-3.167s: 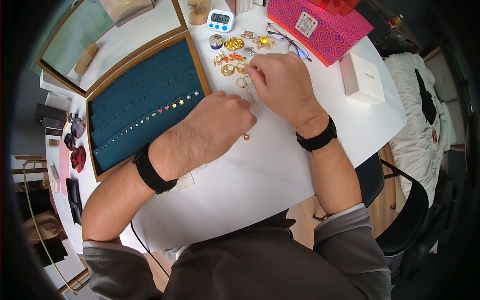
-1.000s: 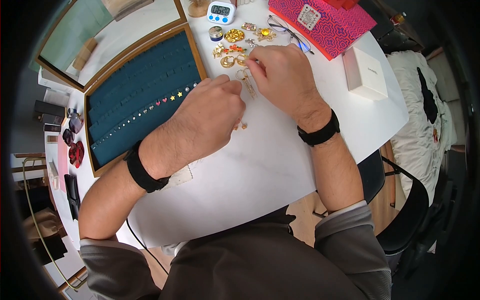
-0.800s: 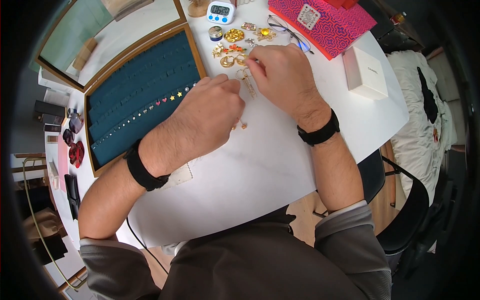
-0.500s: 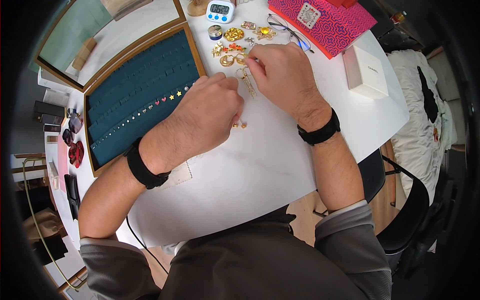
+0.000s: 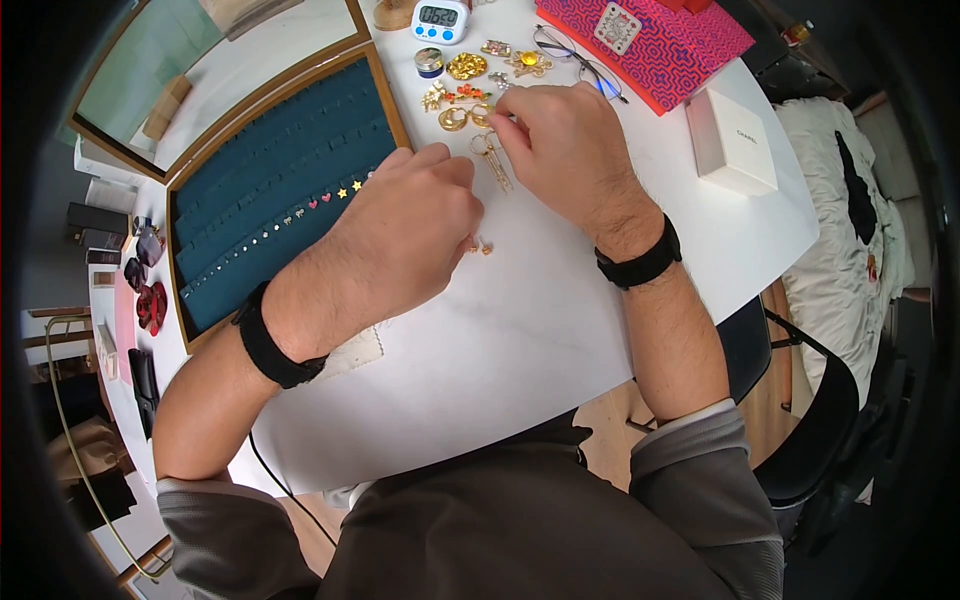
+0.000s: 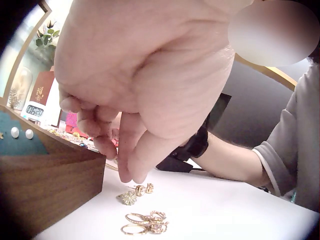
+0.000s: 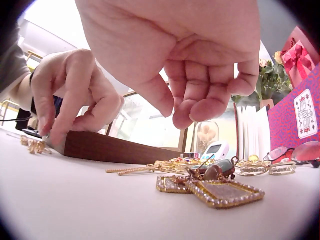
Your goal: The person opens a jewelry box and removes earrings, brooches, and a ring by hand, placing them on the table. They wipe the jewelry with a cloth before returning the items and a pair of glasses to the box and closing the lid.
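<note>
My left hand (image 5: 410, 225) hovers low at the right side of a wooden jewellery box (image 5: 290, 190). In the left wrist view its thumb and index fingertips meet just over small gold stud earrings (image 6: 139, 190); I cannot tell whether they pinch one. A pale green flower-shaped piece (image 6: 128, 198) and several gold rings (image 6: 150, 223) lie closer to the camera. My right hand (image 5: 565, 135) hangs over the table with loosely curled fingers (image 7: 205, 107), nothing visible in them. Below it are sparkly rectangular earrings (image 7: 225, 193); gold hoop earrings (image 5: 453, 120) and long drop earrings (image 5: 492, 165) lie to its left.
A row of studs (image 5: 300, 213) sits in the box's teal lining. Brooches (image 5: 467, 67), a timer (image 5: 440, 22) and glasses (image 5: 580, 65) lie at the back. A patterned bag (image 5: 650, 45) and a white box (image 5: 731, 148) stand right. A cloth (image 5: 355, 353) lies near my left wrist.
Compared with the earliest frame, my left hand has shifted left and now covers the pearl studs in the box; gold studs show beside its fingers. My right hand stays over nearly the same spot.
</note>
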`<action>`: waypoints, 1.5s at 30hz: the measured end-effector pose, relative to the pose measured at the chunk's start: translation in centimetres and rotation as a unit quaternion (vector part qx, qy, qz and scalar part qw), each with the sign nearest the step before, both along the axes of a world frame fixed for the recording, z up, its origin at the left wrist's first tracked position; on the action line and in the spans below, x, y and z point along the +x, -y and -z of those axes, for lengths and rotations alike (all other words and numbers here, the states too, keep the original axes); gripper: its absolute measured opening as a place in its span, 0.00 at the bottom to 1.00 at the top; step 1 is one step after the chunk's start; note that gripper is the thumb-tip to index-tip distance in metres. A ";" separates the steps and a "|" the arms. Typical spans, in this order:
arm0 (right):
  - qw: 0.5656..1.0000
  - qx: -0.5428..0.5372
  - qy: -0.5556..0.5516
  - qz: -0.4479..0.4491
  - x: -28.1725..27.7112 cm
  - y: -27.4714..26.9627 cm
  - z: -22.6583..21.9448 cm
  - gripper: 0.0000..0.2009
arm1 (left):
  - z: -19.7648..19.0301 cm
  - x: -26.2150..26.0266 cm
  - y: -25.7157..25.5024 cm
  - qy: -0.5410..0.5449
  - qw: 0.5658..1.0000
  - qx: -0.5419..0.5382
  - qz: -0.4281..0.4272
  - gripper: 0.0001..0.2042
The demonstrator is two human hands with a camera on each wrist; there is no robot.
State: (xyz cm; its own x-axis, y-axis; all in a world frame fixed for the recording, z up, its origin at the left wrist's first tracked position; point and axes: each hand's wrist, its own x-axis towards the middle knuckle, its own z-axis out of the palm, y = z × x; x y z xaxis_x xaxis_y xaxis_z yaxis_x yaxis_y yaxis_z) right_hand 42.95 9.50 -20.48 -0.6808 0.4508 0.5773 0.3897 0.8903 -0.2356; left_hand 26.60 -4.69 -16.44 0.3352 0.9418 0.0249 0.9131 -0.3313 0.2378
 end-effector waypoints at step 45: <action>0.997 -0.072 0.017 0.005 0.1 0.6 -0.6 0.04 | -4.3 -11.9 7.4 0.083 0.986 0.014 -0.142 0.15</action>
